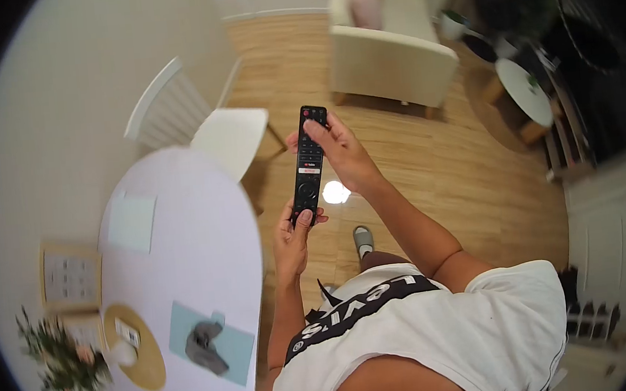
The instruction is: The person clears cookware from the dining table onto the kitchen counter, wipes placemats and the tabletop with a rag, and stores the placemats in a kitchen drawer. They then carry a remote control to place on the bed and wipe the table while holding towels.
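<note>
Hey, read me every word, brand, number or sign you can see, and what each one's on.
"Levi's" and "®": upside down on the white shirt.
Remote: button labels too small to read surely.
Framed print: too small to read.
Small white card: too blurred to read.
</note>
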A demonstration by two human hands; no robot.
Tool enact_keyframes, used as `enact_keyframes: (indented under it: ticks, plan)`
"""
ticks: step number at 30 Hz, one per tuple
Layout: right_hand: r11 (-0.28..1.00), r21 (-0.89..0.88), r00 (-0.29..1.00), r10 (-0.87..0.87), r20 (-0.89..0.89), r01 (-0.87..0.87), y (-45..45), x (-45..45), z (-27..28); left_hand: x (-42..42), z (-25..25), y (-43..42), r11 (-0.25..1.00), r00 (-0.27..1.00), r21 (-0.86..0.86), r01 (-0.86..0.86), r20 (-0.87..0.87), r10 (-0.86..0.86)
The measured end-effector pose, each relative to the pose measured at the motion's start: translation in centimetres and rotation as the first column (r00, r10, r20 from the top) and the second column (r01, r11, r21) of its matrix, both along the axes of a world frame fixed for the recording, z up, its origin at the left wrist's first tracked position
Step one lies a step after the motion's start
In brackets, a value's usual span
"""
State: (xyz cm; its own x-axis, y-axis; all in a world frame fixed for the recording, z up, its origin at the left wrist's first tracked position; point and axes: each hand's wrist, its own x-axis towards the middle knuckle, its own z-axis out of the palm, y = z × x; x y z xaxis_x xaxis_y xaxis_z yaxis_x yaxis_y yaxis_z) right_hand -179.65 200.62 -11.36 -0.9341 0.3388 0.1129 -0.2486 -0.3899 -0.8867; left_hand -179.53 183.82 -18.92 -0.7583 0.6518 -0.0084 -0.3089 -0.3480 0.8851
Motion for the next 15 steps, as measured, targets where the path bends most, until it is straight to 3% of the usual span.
enact_keyframes:
  ticks: [4, 8, 15]
  plan:
    - [0.96, -0.207, 0.979, -0.2, -0.037, 0.189, 10.9, 4.8, -0.2, 1.9, -0.5, 11.1, 0.976, 0.975, -0.043, 0.213, -0.055, -0.215]
    - [0.88, -0.196, 0.893, -0.448, -0.038, 0.433, 20.8, 8.0, -2.6, 2.9, -3.0, 22.3, 0.919, 0.918, -0.031, 0.393, -0.054, -0.394]
    - [0.586, -0.29, 0.631, -0.77, 0.09, 0.757, 39.5, 17.9, -3.6, 7.8, -2.4, 42.1, 0.699, 0.698, -0.135, 0.703, -0.06, -0.714]
